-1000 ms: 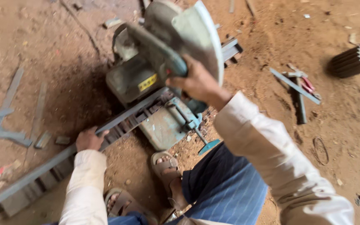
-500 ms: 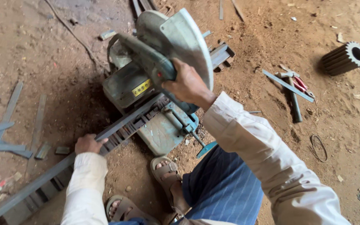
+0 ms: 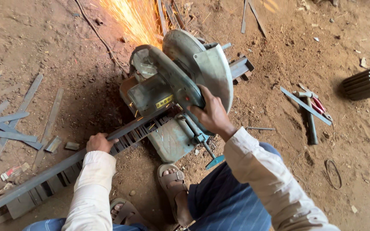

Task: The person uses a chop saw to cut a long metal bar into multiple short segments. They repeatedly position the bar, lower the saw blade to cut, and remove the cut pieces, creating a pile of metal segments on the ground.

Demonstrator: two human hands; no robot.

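Observation:
A grey-green chop saw (image 3: 174, 81) stands on the dirt floor, and orange sparks (image 3: 135, 19) fly off behind it. My right hand (image 3: 210, 113) grips the saw's handle with the blade guard lowered. My left hand (image 3: 100, 142) holds down a long grey metal bar (image 3: 52, 169) that runs from the lower left into the saw's vise. The cut point lies hidden under the saw head. My sandalled feet (image 3: 172, 184) rest just in front of the saw base.
Several cut metal strips (image 3: 9, 124) lie at the left. A hammer (image 3: 310, 115), a flat strip and red pliers (image 3: 320, 105) lie at the right, a ribbed metal cylinder (image 3: 367, 83) beyond. More bars (image 3: 249, 17) lie at the back, a cable (image 3: 97, 36) at upper left.
The saw head has come down onto the bar under my right hand, and sparks now spray out behind it. My left hand stays on the bar.

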